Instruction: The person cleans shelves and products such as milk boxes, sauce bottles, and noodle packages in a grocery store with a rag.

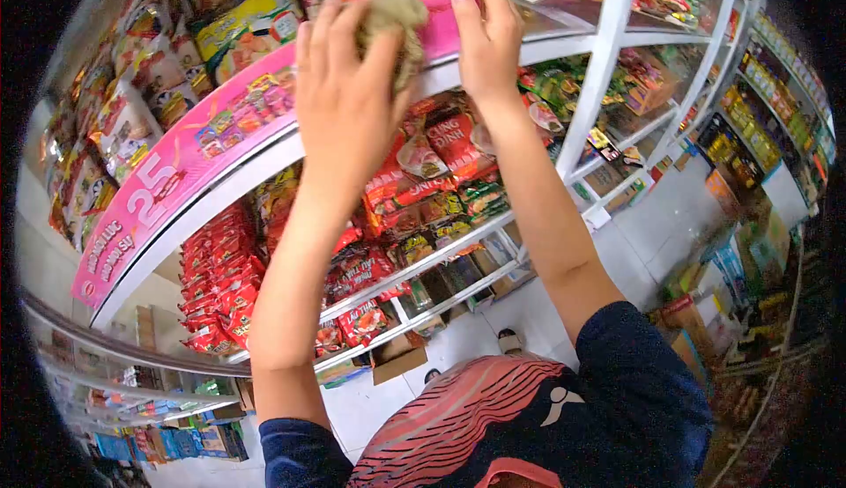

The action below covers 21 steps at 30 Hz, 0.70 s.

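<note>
My left hand (pixel 345 78) is on a crumpled greenish-grey cloth (pixel 394 17), fingers bent over it. The cloth lies against the upper front edge of a shelf, over a pink printed strip (pixel 189 166) with "25" on it. Close by on the right, my right hand (pixel 491 43) is raised at the same shelf edge, thumb and forefinger stretched upward and apart, nothing seen between them. Its other fingers are partly hidden. Below both hands, red noodle packets (pixel 454 144) fill the lower shelf.
Yellow packets (pixel 247 30) and brownish bags (pixel 132 127) stand on the upper shelf. A white metal upright (pixel 604 65) rises right of my right hand. Stocked shelves (pixel 762 109) line the far right. An open cardboard box (pixel 398 360) sits on the tiled floor (pixel 656 237).
</note>
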{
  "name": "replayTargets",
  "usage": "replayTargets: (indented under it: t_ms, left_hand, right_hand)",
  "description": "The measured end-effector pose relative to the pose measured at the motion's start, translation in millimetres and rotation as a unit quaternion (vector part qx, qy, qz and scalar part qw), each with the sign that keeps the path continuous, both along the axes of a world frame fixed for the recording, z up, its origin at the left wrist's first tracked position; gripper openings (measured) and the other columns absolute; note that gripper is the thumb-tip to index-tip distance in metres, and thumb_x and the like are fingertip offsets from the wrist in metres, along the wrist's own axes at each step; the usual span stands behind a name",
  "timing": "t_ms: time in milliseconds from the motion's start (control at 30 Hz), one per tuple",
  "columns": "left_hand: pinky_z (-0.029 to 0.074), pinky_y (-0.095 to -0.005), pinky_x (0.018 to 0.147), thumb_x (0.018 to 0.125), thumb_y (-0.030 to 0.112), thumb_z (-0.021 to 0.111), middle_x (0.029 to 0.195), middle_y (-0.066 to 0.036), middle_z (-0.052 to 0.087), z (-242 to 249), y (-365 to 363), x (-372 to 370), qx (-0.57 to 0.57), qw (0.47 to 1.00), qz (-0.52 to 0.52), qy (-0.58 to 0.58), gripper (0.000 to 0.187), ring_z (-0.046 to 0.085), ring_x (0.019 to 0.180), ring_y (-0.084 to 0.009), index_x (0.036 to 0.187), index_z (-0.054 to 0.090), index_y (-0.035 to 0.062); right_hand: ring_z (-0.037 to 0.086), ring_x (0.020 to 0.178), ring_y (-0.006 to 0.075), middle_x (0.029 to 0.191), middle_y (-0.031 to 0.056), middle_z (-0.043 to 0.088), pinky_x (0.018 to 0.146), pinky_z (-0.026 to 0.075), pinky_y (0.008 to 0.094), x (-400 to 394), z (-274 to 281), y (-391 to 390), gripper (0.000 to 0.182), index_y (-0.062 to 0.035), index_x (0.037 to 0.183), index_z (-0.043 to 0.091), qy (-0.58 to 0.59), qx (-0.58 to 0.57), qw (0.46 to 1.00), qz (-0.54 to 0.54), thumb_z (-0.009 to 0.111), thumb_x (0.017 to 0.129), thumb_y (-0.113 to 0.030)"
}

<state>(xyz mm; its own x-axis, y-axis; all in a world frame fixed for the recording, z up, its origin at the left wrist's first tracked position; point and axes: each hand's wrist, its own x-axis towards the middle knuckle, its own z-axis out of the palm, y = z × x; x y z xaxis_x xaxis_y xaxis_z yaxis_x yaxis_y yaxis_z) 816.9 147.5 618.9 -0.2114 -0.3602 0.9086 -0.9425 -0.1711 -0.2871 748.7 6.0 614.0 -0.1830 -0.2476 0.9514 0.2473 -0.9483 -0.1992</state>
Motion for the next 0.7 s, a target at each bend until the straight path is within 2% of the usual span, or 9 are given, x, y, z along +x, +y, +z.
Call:
replayTargets:
  t_ms: [67,100,167,267,367,500,567,633,700]
  left_hand:
    - [0.029,-0.0439,0.093,0.059,0.015,0.066,0.108,-0.011,0.045,3.1,1.4,-0.4,0.001,1.000,-0.026,-0.008,0.034,0.039,0.106,-0.0319,0.089,0.052,0.0085]
    - [0.032,-0.0418,0.088,0.058,0.018,0.066,0.100,-0.008,0.046,3.5,2.9,-0.6,-0.010,1.000,-0.002,-0.018,0.032,0.042,0.101,-0.0272,0.084,0.050,0.0081]
    - [0.034,-0.0389,0.079,0.057,0.019,0.067,0.098,-0.006,0.047,3.1,15.2,4.9,0.003,1.000,0.030,-0.006,0.032,0.043,0.097,-0.0262,0.084,0.051,0.0094]
    - [0.034,-0.0374,0.075,0.056,0.019,0.068,0.096,-0.005,0.048,4.3,48.4,23.7,0.017,0.998,0.068,0.003,0.033,0.044,0.095,-0.0259,0.084,0.052,0.0106]
    - [0.034,-0.0382,0.077,0.054,0.016,0.069,0.093,-0.006,0.048,4.6,90.4,46.7,0.011,0.994,0.109,0.024,0.033,0.045,0.093,-0.0269,0.083,0.054,0.0100]
    - [0.032,-0.0393,0.085,0.059,0.012,0.063,0.098,-0.012,0.049,-0.6,174.0,103.8,-0.007,0.980,0.191,0.048,0.035,0.044,0.096,-0.0298,0.093,0.055,0.0059]
    - [0.031,-0.0410,0.087,0.063,0.012,0.058,0.099,-0.014,0.050,-4.8,221.6,138.5,-0.069,0.967,0.237,0.065,0.034,0.044,0.098,-0.0311,0.096,0.055,0.0031]
    - [0.034,-0.0389,0.085,0.070,0.013,0.054,0.098,-0.015,0.050,-5.8,268.0,165.4,-0.116,0.942,0.308,0.072,0.030,0.046,0.094,-0.0309,0.096,0.054,0.0010]
    - [0.036,-0.0350,0.082,0.075,0.014,0.050,0.096,-0.015,0.051,-8.8,313.3,200.7,-0.179,0.934,0.290,0.104,0.029,0.049,0.089,-0.0302,0.099,0.053,-0.0007]
  right_hand:
    - [0.053,0.083,0.0289,0.090,0.0123,0.055,0.072,0.043,0.0351,-1.6,-1.9,5.0,0.018,-0.0041,0.087,0.055,0.035,-0.023,0.996,-0.084,0.055,0.075,-0.018]
    - [0.054,0.082,0.0294,0.089,0.0122,0.054,0.071,0.043,0.0351,-0.7,-1.5,6.1,0.017,-0.0045,0.086,0.055,0.033,-0.028,0.994,-0.101,0.056,0.074,-0.017]
    - [0.054,0.079,0.0282,0.087,0.0112,0.054,0.070,0.043,0.0351,-2.8,-0.4,2.4,0.016,-0.0044,0.085,0.055,0.053,-0.019,0.993,-0.108,0.055,0.074,-0.017]
    - [0.054,0.077,0.0278,0.083,0.0108,0.054,0.069,0.043,0.0349,-10.7,3.6,10.3,0.015,-0.0047,0.085,0.054,0.113,0.012,0.989,-0.096,0.053,0.076,-0.017]
    - [0.055,0.078,0.0286,0.083,0.0110,0.055,0.069,0.043,0.0348,-10.3,1.1,11.1,0.016,-0.0051,0.089,0.053,0.115,0.011,0.988,-0.107,0.052,0.077,-0.016]
    - [0.055,0.079,0.0296,0.085,0.0111,0.054,0.069,0.042,0.0363,-4.9,-1.2,12.5,0.017,-0.0048,0.090,0.053,0.098,0.010,0.989,-0.113,0.052,0.078,-0.017]
    - [0.054,0.080,0.0300,0.086,0.0113,0.054,0.069,0.042,0.0365,-4.5,-1.8,16.4,0.017,-0.0051,0.091,0.052,0.101,0.016,0.986,-0.134,0.052,0.078,-0.016]
    - [0.053,0.083,0.0296,0.088,0.0118,0.053,0.071,0.041,0.0357,-4.4,-3.2,14.9,0.018,-0.0046,0.092,0.052,0.108,0.017,0.984,-0.138,0.051,0.079,-0.016]
    - [0.052,0.085,0.0289,0.089,0.0122,0.053,0.074,0.041,0.0349,-1.9,-5.0,13.1,0.019,-0.0031,0.094,0.052,0.096,0.009,0.985,-0.142,0.050,0.079,-0.015]
